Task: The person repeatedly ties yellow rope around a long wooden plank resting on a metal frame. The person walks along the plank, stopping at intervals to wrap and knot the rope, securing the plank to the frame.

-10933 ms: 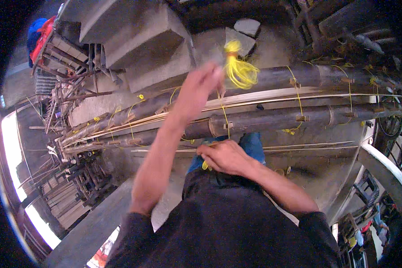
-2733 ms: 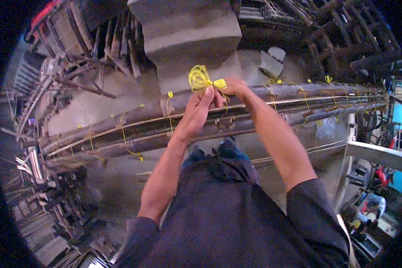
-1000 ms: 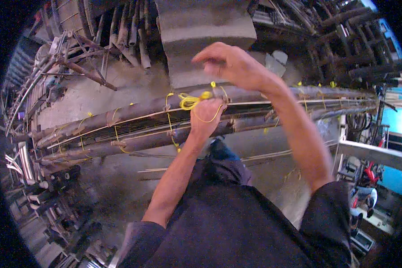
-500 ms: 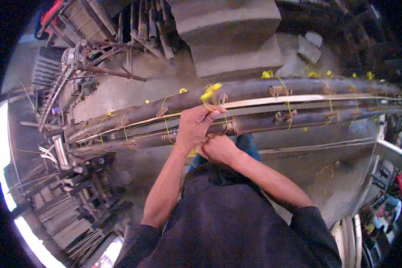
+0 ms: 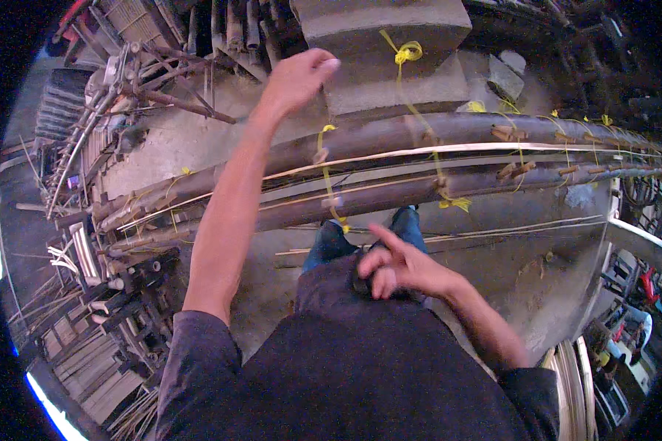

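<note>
Toward 1 o'clock, beyond the far pole (image 5: 390, 134), see the yellow cord bundle (image 5: 407, 51) against the concrete block (image 5: 371, 81), apart from both hands; cannot tell whether in mid-air or resting there. From it, trace a single strand (image 5: 400, 79) down across the far pole, the pale strips (image 5: 478, 148) and the near pole (image 5: 397, 192), seemingly to a yellow tuft (image 5: 457, 203) at 3 o'clock.

Half a second ago, had the bundle close by the left hand (image 5: 299, 79) at the far pole, with the right hand (image 5: 404, 270) just below; now find both hands well apart and the bundle farther out. See the left hand raised at 12 o'clock, blurred, fingers bunched narrow toward the thumb; spot no cord in it, but cannot tell whether fully closed. See the right hand low at 4 o'clock, in front of the shirt (image 5: 390, 360), forefinger stretched, other fingers loosely bent, fairly wide and holding nothing visible.

Judge from this a cord let go of for the moment, so probably not yet fastened at this crossing; compare the neighbouring binding (image 5: 326, 176) near 12 o'clock, already looped across both poles
</note>
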### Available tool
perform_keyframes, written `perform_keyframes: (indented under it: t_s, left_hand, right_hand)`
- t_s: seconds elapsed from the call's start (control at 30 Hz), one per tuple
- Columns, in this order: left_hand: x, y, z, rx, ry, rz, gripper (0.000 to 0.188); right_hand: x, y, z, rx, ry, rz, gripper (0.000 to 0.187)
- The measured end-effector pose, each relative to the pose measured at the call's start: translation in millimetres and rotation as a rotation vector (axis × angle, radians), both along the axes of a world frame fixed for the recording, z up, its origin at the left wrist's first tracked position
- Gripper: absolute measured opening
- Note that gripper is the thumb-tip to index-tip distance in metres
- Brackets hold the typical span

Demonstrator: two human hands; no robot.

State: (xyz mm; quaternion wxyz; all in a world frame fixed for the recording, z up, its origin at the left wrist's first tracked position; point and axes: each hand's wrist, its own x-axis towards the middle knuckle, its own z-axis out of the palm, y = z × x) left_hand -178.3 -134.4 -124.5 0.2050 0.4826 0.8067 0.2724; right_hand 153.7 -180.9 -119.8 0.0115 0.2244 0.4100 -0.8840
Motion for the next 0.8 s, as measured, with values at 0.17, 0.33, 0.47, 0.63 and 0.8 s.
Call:
perform_keyframes:
  t_s: [0.17, 0.33, 0.47, 0.63, 0.8]
  left_hand:
    - [6.1, -102.8, 8.3, 0.131, -0.031, -0.039, 0.029]
    - [61.9, -162.7, -27.2, 0.165, -0.062, -0.112, 0.022]
    - [58.7, -156.3, -25.2, 0.103, -0.101, -0.081, 0.023]
    - [68.4, -155.8, -29.5, 0.129, 0.087, -0.087, 0.018]
    - [75.9, -154.4, -37.9, 0.079, 0.202, 0.065, 0.025]
  right_hand:
    - [-70.2, -76.7, -69.7, 0.013, -0.491, -0.033, 0.019]
    - [-113.5, -15.7, 113.9, 1.274, -0.191, -0.059, 0.014]
    - [-151.6, -71.1, 40.1, 1.007, -0.362, -0.689, 0.047]
    - [-51.3, -71.3, -24.0, 1.098, -0.655, 0.286, 0.018]
    - [-202.3, -8.3, 126.3, 1.942, 0.228, 0.598, 0.014]
